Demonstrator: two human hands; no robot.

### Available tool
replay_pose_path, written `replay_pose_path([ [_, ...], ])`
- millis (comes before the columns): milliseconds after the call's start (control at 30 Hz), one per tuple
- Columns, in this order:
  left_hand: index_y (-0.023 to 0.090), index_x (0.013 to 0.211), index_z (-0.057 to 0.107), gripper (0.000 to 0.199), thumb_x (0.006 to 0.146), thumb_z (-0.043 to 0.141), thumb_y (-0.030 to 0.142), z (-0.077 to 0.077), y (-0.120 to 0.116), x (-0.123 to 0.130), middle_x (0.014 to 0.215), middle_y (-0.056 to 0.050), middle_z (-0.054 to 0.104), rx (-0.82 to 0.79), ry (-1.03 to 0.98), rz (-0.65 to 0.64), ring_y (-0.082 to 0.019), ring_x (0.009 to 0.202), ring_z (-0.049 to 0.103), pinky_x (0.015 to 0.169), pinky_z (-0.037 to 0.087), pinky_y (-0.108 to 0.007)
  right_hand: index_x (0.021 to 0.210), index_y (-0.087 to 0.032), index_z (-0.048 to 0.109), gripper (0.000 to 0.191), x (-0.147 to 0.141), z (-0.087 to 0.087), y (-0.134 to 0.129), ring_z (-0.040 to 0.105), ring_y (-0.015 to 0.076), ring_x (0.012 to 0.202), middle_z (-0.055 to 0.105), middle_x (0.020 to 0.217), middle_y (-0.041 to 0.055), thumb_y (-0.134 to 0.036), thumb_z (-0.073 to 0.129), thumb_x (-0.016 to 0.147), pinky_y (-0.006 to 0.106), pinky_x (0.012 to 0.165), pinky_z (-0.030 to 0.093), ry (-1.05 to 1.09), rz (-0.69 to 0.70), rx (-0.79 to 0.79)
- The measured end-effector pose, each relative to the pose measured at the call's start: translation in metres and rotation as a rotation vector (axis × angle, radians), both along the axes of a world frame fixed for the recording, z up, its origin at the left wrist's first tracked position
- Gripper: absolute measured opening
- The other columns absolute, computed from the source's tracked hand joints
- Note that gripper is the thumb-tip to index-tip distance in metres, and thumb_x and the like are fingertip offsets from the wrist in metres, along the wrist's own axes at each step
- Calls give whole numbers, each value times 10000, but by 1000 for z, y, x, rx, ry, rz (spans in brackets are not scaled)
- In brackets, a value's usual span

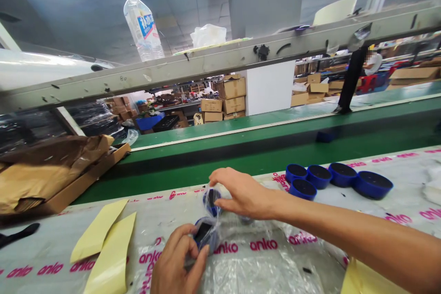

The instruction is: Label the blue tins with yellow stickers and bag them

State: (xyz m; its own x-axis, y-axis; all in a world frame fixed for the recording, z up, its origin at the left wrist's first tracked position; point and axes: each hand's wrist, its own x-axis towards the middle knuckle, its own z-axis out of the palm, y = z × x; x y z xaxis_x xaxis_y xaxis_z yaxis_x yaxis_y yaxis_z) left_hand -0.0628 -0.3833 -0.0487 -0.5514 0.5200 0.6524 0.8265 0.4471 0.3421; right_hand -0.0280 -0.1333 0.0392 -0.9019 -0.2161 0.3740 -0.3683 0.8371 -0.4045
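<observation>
The left hand (pixel 182 257) has thumb and fingers curled onto the near disc (pixel 204 230), and the right hand (pixel 237 195), reaching in from the right, grasps the far disc (pixel 212 198) between thumb and bent fingers. Both discs sit one behind the other in clear film (pixel 215 226), just in front of the left hand, over the printed sheet (pixel 182 209). The two-handed hold probably steadies one disc while the film is handled at the other (how tight the film lies is hard to tell). Five more discs (pixel 319 176) stand dark face up in a loose cluster at the right, beyond the right forearm, likely set there to be within reach. Two yellow strips (pixel 112 252) lie overlapping at the left, apart from the left hand, with a black handle (pixel 20 234) beside them at the edge of view. Behind the sheet runs the green belt (pixel 172 177), a carton (pixel 86 179) with brown paper reaching over it at the left. Nothing blocks the hands, though the forearm lies across the near approach to the cluster; the rail (pixel 220 59) with its bottle (pixel 143 27) is well above.
</observation>
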Motion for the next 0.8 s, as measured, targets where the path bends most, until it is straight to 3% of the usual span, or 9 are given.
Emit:
replay_pose_path([
  [100, 236, 727, 488, 249, 917, 647, 242, 1, 7, 1, 806, 12, 634, 67, 39, -47, -154, 836, 659, 766, 502, -240, 1514, -173, 415, 852, -13, 2, -2, 552, 328, 1239, 445, 1526, 208, -249, 828, 772, 486, 986, 478, -30, 44, 303],
  [200, 238, 792, 521, 190, 926, 647, 288, -2, 13, 9, 752, 32, 593, 145, -50, 55, -148, 728, 618, 726, 488, -256, 1306, -170, 631, 490, -25, -3, -10, 628, 302, 1083, 643, 1271, 163, -245, 757, 839, 404, 860, 507, -80, 79, 475],
  [267, 246, 1009, 593, 131, 938, 627, 351, -7, 16, 14, 777, 35, 598, 167, -119, 155, -163, 722, 622, 768, 509, -295, 1110, -168, 712, 218, -28, -6, -13, 649, 267, 1002, 704, 1077, 121, -236, 671, 906, 340, 794, 489, -80, 106, 491],
  [333, 247, 1264, 559, 389, 915, 646, 393, -10, 20, 16, 893, 4, 632, 138, -146, 195, -205, 855, 658, 879, 527, -367, 1028, -170, 723, 148, -29, -8, -12, 657, 237, 951, 720, 1003, 102, -229, 616, 943, 301, 757, 459, -85, 132, 464],
  [400, 235, 1401, 478, 643, 832, 725, 406, -8, 26, 13, 1203, -78, 627, 86, -177, 197, -279, 1165, 618, 1028, 491, -460, 996, -177, 727, 143, -28, -8, -8, 658, 211, 894, 734, 960, 82, -226, 601, 949, 275, 727, 428, -134, 146, 393],
  [500, 213, 1526, 310, 981, 699, 810, 380, 4, 39, 6, 1551, -144, 425, -65, -348, 227, -346, 1423, 439, 1123, 438, -501, 964, -191, 736, 127, -27, -4, 0, 637, 175, 785, 741, 897, 40, -250, 641, 906, 245, 652, 378, -260, 135, 220],
  [567, 197, 1543, 288, 949, 732, 766, 319, 16, 49, 9, 1513, -155, 490, -207, -453, 216, -350, 1341, 534, 1070, 484, -495, 900, -186, 736, 93, -24, -1, 1, 603, 151, 707, 719, 810, 9, -230, 674, 847, 231, 606, 351, -352, 141, 124],
  [667, 175, 1440, 465, 680, 793, 670, 212, 31, 62, 26, 1296, -158, 643, -317, -430, 190, -350, 1146, 654, 977, 530, -494, 775, -178, 689, 38, -14, -1, -7, 557, 135, 644, 657, 698, -18, -155, 658, 779, 228, 583, 346, -436, 198, 42],
  [800, 146, 1324, 554, 557, 809, 672, 322, 33, 72, 40, 1125, -146, 689, -336, -422, 296, -375, 1008, 683, 869, 567, -538, 758, -217, 633, 191, -5, -15, -13, 595, 148, 702, 689, 757, 1, -86, 510, 824, 264, 658, 402, -388, 295, -27],
])
